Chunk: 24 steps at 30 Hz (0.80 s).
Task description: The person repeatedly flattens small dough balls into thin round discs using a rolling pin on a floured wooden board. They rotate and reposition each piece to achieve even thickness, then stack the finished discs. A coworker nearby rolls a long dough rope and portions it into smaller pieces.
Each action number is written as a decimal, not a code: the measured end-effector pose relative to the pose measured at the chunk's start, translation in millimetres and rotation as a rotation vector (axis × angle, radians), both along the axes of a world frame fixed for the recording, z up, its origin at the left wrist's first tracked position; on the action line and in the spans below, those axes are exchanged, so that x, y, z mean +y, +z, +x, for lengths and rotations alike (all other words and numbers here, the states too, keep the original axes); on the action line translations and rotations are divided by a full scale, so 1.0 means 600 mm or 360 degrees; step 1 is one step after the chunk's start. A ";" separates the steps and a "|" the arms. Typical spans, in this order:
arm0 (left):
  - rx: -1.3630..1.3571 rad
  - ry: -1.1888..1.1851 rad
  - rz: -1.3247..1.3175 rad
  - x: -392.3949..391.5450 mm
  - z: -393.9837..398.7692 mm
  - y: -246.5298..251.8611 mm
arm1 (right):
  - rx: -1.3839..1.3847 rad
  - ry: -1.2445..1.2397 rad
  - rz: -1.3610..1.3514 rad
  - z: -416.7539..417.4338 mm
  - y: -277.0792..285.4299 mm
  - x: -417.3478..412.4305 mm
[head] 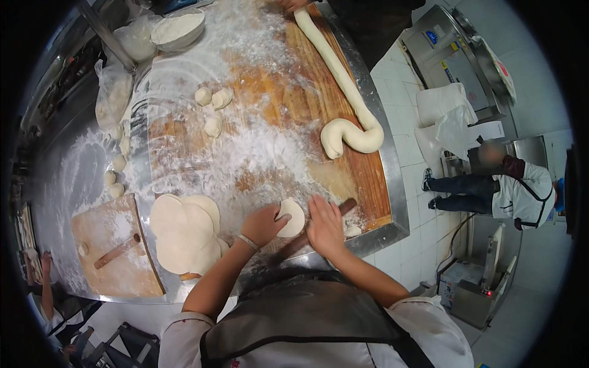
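My left hand (263, 224) grips the left edge of a small flat dough round (291, 219), thumb on top. Flat on a wooden rolling pin (294, 246) lies my right hand (326, 225), just right of the round; the pin runs slantwise beneath the palm. Left of my hands is a pile of overlapping flat dough rounds (186, 232). Several small dough lumps (212, 125) rest on the floured wooden board (257, 101). A long thick dough rope (333, 69) curls at its near end along the board's right side.
A bowl of flour (178, 28) and bagged dough (113, 94) are at the upper left. A smaller board (87, 216) with another rolling pin (117, 251) lies at left. Another person's hand (294, 3) touches the rope's far end. A person (497, 184) stands at right; others are at lower left.
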<state>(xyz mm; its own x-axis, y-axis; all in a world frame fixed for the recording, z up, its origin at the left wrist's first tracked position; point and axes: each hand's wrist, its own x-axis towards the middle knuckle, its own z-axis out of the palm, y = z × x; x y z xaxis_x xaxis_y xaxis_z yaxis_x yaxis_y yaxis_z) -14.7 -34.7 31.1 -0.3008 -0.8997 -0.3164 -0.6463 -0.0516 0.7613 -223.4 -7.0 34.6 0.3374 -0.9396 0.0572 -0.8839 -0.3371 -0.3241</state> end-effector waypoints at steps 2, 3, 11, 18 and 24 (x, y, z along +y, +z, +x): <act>-0.0042 0.0000 -0.0324 -0.011 -0.010 -0.019 | -0.0010 -0.0024 -0.0058 0.058 -0.007 -0.080; -0.0014 0.0025 -0.0538 -0.021 -0.016 -0.026 | -0.0062 -0.0074 -0.0063 0.080 -0.010 -0.115; 0.0440 0.0588 0.0048 0.033 0.028 -0.052 | 0.0016 0.0227 0.0118 -0.029 0.019 0.023; 0.0012 0.0112 -0.0491 0.038 0.004 -0.026 | 0.0006 0.0040 0.0061 0.063 -0.006 -0.063; -0.0055 0.0012 -0.0137 -0.018 0.029 0.005 | -0.0032 -0.0018 0.0013 0.080 -0.006 -0.078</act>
